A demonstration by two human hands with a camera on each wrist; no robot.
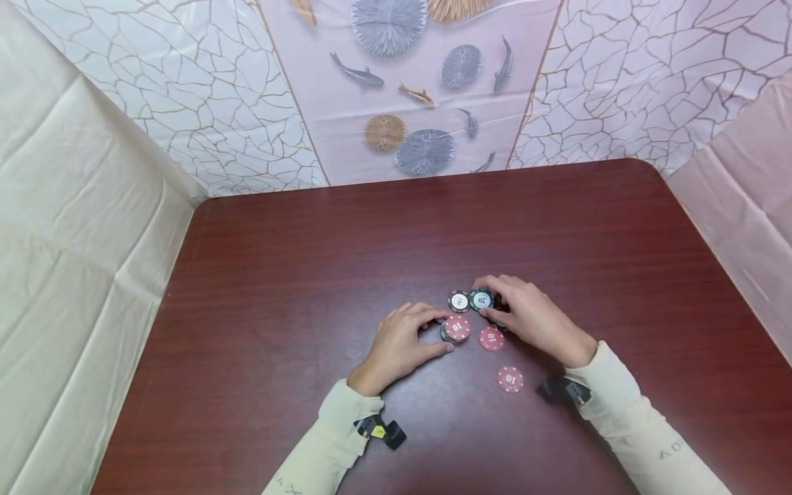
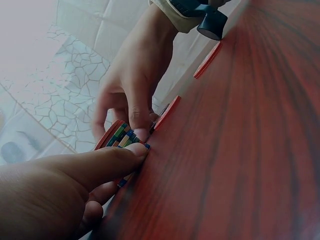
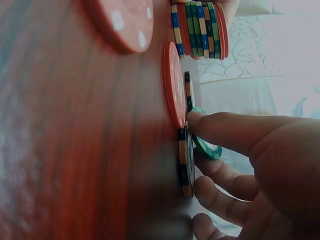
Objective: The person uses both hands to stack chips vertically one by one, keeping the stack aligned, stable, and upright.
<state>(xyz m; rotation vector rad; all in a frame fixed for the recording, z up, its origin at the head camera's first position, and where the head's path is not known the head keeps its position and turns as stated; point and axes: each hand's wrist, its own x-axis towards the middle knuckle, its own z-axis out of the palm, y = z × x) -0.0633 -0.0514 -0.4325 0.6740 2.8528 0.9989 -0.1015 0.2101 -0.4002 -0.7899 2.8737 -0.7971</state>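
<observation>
My left hand (image 1: 399,340) holds a short stack of poker chips (image 1: 456,328) between thumb and fingers, a red 10 chip on top. In the right wrist view the stack's edges show red, green, blue and dark chips. With thumb and index finger, my right hand (image 1: 535,316) pinches a green 20 poker chip (image 1: 482,300), which is tilted in the right wrist view. Under that hand lies a dark-edged chip (image 3: 186,165), mostly hidden from the head view. Another dark-edged chip (image 1: 459,302) with a white centre lies just behind the stack.
A red 10 chip (image 1: 491,339) lies flat between the hands, and a second red chip (image 1: 510,379) is nearer me. All sit on a dark red wooden table (image 1: 297,275). Patterned cloth (image 1: 396,96) hangs along its far edge.
</observation>
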